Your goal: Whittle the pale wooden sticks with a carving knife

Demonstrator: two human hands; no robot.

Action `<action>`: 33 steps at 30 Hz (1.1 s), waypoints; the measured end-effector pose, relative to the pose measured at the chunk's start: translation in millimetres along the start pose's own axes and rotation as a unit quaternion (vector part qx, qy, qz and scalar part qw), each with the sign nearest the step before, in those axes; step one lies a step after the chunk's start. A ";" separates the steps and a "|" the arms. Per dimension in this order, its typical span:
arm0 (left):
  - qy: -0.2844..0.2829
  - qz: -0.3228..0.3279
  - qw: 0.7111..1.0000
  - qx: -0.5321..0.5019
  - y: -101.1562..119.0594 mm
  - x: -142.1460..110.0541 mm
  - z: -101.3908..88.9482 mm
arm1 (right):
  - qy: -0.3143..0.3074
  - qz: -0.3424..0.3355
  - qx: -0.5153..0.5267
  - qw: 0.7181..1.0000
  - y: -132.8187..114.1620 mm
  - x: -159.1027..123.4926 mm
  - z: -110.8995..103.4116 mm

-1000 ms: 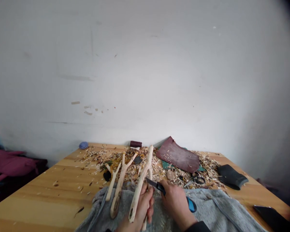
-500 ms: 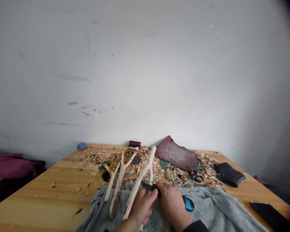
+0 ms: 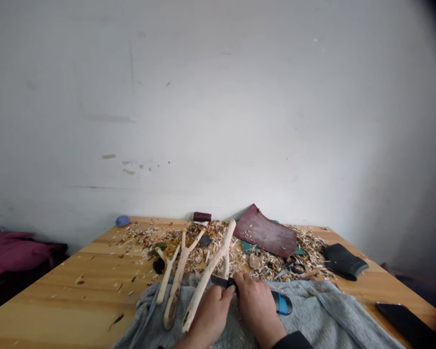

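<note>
One forked branch (image 3: 208,276) slants lengthwise toward the wall (image 3: 218,121), tip leaning right, left fingers (image 3: 228,293) grasping it, right fingers (image 3: 241,281) clenched around a knife (image 3: 282,303).

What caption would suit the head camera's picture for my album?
Right hand with a knife, left hand holding a forked branch, above a grey cloth near wood shavings.

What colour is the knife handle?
The knife handle is black and blue; head view shows it best.
</note>
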State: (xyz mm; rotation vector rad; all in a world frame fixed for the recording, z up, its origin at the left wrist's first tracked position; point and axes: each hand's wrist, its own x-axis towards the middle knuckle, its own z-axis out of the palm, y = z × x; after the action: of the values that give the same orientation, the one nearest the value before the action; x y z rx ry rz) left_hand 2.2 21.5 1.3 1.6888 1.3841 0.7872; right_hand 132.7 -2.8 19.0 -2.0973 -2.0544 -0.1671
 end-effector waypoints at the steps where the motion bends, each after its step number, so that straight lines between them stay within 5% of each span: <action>1: -0.001 0.002 1.000 0.022 2.4 -1.4 -1.3 | 0.000 -0.001 -0.003 1.000 0.0 0.1 0.2; 33: -0.031 0.046 0.997 0.054 16.8 -3.5 -7.0 | -0.011 0.004 0.005 1.000 -0.2 1.0 -0.6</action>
State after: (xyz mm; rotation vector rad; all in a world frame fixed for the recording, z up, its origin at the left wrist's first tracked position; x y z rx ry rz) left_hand 3.7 18.1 19.4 1.8560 1.3366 0.7153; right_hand 132.6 -1.9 19.9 -2.1092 -2.0551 -0.1330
